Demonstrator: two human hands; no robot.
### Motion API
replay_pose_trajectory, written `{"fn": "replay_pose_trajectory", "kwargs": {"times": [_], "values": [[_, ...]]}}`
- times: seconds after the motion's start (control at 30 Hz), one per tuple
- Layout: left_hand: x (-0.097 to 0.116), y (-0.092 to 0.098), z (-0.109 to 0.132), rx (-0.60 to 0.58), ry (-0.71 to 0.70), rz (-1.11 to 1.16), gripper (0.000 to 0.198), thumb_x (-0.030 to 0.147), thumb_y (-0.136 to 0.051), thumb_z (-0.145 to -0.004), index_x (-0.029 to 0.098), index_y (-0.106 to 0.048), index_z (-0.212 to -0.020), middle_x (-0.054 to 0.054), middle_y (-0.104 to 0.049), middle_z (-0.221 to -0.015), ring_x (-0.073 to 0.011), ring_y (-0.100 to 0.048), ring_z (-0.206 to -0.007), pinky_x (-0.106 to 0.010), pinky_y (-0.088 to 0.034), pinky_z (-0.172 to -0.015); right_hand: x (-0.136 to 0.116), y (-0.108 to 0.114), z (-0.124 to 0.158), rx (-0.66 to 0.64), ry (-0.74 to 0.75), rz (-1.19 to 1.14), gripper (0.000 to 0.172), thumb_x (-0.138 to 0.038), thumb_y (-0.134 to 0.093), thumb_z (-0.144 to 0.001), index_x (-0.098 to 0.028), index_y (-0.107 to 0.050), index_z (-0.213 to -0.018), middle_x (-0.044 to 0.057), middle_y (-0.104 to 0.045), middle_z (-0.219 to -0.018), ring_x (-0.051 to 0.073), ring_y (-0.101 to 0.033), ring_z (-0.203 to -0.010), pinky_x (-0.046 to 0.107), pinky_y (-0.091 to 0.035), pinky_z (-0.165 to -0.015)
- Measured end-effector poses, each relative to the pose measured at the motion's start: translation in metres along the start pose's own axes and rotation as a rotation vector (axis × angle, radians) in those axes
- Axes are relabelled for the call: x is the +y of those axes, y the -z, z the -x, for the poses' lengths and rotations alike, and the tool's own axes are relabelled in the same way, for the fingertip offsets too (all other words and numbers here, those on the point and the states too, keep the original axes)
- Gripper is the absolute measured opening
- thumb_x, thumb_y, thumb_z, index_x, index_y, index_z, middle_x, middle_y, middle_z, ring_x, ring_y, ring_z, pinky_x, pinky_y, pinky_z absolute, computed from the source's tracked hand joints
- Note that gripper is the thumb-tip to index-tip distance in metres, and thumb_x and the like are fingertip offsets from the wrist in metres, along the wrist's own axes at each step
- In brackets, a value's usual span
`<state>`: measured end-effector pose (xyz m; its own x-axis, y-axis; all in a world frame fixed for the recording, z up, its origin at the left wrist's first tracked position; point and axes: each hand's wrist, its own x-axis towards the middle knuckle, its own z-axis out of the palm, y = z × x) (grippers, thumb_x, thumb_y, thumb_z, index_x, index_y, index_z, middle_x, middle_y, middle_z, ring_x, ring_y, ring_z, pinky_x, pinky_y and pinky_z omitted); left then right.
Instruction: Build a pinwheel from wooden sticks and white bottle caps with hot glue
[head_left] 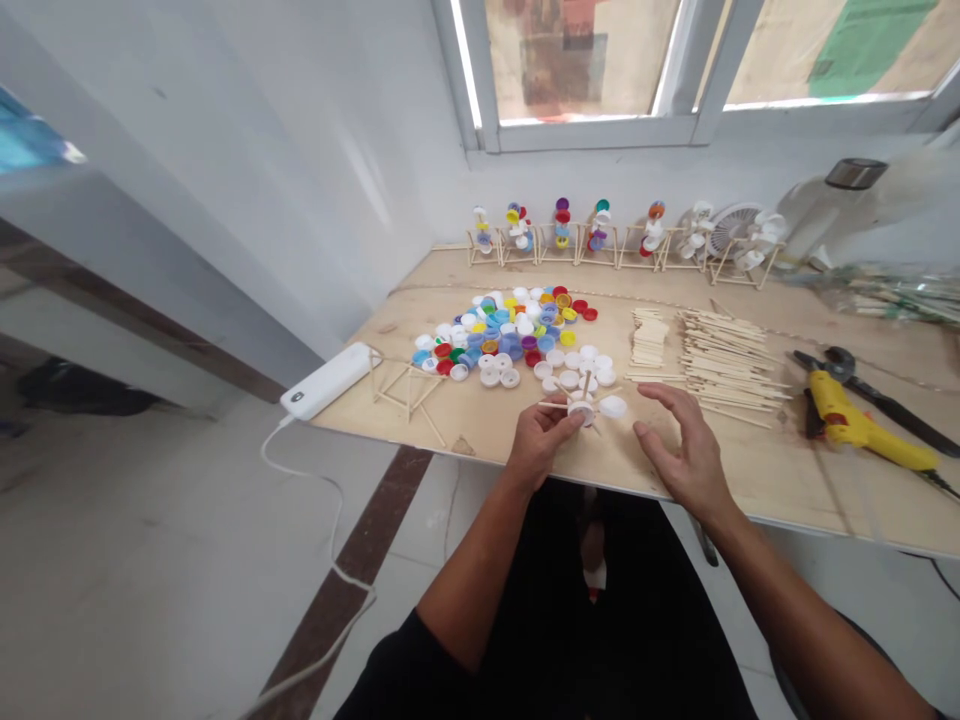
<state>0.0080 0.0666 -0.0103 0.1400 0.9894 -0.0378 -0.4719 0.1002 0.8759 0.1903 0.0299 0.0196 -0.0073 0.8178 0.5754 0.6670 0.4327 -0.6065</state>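
Note:
My left hand [538, 440] is closed on a small wheel [583, 408] made of a white bottle cap with thin wooden sticks poking out of it, one stick tipped with a white cap [613, 406]. It holds the wheel just above the wooden board [750, 470] near the front edge. My right hand [684, 448] hovers to the right of the wheel, fingers spread and holding nothing. A pile of coloured and white bottle caps [510, 335] lies beyond the hands. Thin wooden sticks [731, 365] and flat sticks [649, 337] lie to the right.
A yellow glue gun [855, 420] and black pliers [870, 385] lie at the right. A stick frame [409, 388] and a white power bank [328, 380] with a cable sit at the left edge. Several finished cap wheels on stands [592, 235] line the wall under the window.

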Motion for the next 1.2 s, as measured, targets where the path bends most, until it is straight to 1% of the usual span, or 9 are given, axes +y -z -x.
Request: {"fn": "replay_pose_trajectory", "kwargs": {"times": [0.13,0.2,0.37,0.53,0.63,0.83,0.97,1.1,1.2], "values": [[0.001,0.0,0.002,-0.061,-0.007,-0.079,0.027,0.03,-0.08,-0.062,0.014,-0.064,-0.077,0.001,-0.066,-0.069,-0.0116,-0.06,-0.065,-0.023,-0.043,-0.065,0.005,-0.003,-0.001,0.02,-0.104,-0.083,0.029,-0.03,-0.057,-0.083,-0.024,-0.058,-0.111,0.008,-0.061,-0.114,0.024,-0.055,-0.106,0.044,-0.043,-0.093],[0.004,-0.001,0.004,-0.091,-0.016,-0.114,0.025,0.029,-0.079,-0.063,0.015,-0.064,-0.076,0.001,-0.065,-0.068,-0.011,-0.059,-0.066,-0.023,-0.043,-0.065,0.005,-0.004,-0.002,0.015,-0.135,-0.11,0.028,-0.032,-0.058,-0.082,-0.023,-0.06,-0.109,0.008,-0.063,-0.112,0.024,-0.056,-0.105,0.044,-0.044,-0.092],[0.011,-0.006,0.008,-0.098,-0.001,-0.183,0.026,0.031,-0.081,-0.06,0.015,-0.065,-0.074,-0.001,-0.068,-0.073,-0.0162,-0.062,-0.075,-0.026,-0.047,-0.073,-0.002,-0.005,-0.004,-0.067,-0.167,-0.121,0.023,-0.033,-0.057,-0.084,-0.024,-0.063,-0.103,0.005,-0.067,-0.105,0.023,-0.06,-0.1,0.042,-0.044,-0.091],[0.009,-0.005,0.008,-0.108,0.002,-0.196,0.026,0.03,-0.081,-0.06,0.016,-0.068,-0.078,-0.004,-0.07,-0.087,-0.0193,-0.064,-0.085,-0.031,-0.049,-0.082,-0.008,-0.007,-0.007,-0.115,-0.135,-0.151,0.018,-0.035,-0.056,-0.085,-0.023,-0.067,-0.093,0.005,-0.07,-0.097,0.022,-0.063,-0.094,0.04,-0.047,-0.088],[0.007,-0.004,0.007,-0.1,-0.018,-0.211,0.029,0.031,-0.081,-0.06,0.016,-0.07,-0.083,-0.006,-0.071,-0.09,-0.0211,-0.065,-0.087,-0.036,-0.05,-0.085,-0.006,-0.008,-0.007,-0.117,-0.085,-0.147,0.017,-0.035,-0.055,-0.086,-0.024,-0.068,-0.087,0.005,-0.071,-0.091,0.022,-0.064,-0.089,0.039,-0.048,-0.083],[0.005,-0.003,0.007,-0.111,-0.023,-0.232,0.029,0.033,-0.081,-0.06,0.016,-0.072,-0.081,-0.007,-0.071,-0.092,-0.0219,-0.066,-0.089,-0.037,-0.05,-0.088,0.001,-0.009,-0.007,-0.063,-0.003,-0.103,0.01,-0.029,-0.058,-0.084,-0.024,-0.067,-0.085,0.005,-0.07,-0.09,0.022,-0.063,-0.09,0.041,-0.048,-0.084],[0.005,-0.001,0.006,-0.121,-0.011,-0.234,0.033,0.032,-0.081,-0.06,0.016,-0.072,-0.088,-0.008,-0.072,-0.095,-0.0229,-0.066,-0.09,-0.039,-0.049,-0.089,0.003,-0.009,-0.007,-0.034,0.066,-0.047,0.007,-0.028,-0.059,-0.084,-0.024,-0.065,-0.082,0.005,-0.069,-0.094,0.022,-0.061,-0.093,0.043,-0.046,-0.086],[0.005,0.0,0.006,-0.141,0.0,-0.223,0.037,0.031,-0.081,-0.06,0.016,-0.072,-0.092,-0.01,-0.072,-0.101,-0.0252,-0.066,-0.095,-0.041,-0.049,-0.09,0.004,-0.009,-0.007,-0.028,0.053,-0.032,0.009,-0.03,-0.059,-0.084,-0.025,-0.064,-0.079,0.006,-0.068,-0.1,0.023,-0.059,-0.096,0.046,-0.044,-0.089],[0.007,0.001,0.006,-0.148,0.01,-0.19,0.04,0.03,-0.082,-0.059,0.017,-0.071,-0.096,-0.009,-0.072,-0.1,-0.025,-0.065,-0.096,-0.039,-0.05,-0.089,0.004,-0.01,-0.006,-0.017,0.005,-0.055,0.011,-0.032,-0.059,-0.084,-0.025,-0.065,-0.077,0.006,-0.067,-0.103,0.024,-0.057,-0.099,0.047,-0.042,-0.091]]}}
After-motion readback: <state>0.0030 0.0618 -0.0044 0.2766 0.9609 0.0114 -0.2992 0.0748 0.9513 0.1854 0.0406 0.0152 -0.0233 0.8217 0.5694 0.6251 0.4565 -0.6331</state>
